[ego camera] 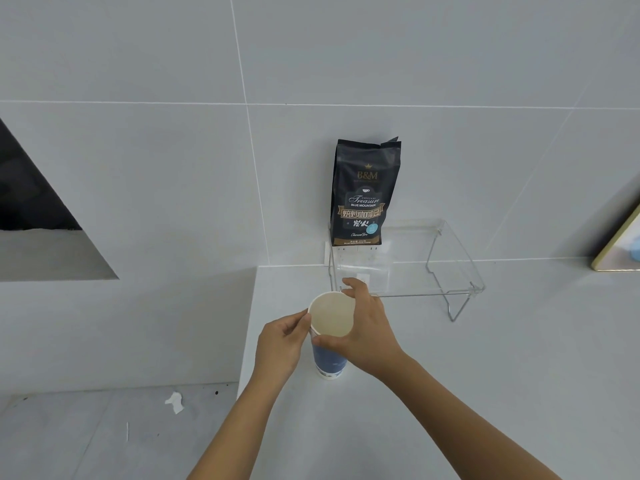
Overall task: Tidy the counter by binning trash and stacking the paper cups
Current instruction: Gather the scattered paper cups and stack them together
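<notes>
A stack of blue-and-white paper cups (330,362) stands upright on the pale counter (450,375), near its left edge. The top cup's cream inside faces me and looks empty. My right hand (363,327) wraps the rim and upper wall from the right, thumb in front and fingers curled over the far rim. Pinching the rim from the left side with thumb and fingertips is my left hand (282,344). Both forearms reach in from the bottom of the view.
A dark coffee bean bag (363,195) stands on a clear acrylic shelf (457,271) against the tiled wall behind the cups. A framed picture (620,251) leans at the far right. On the floor to the left lies a white paper scrap (175,402).
</notes>
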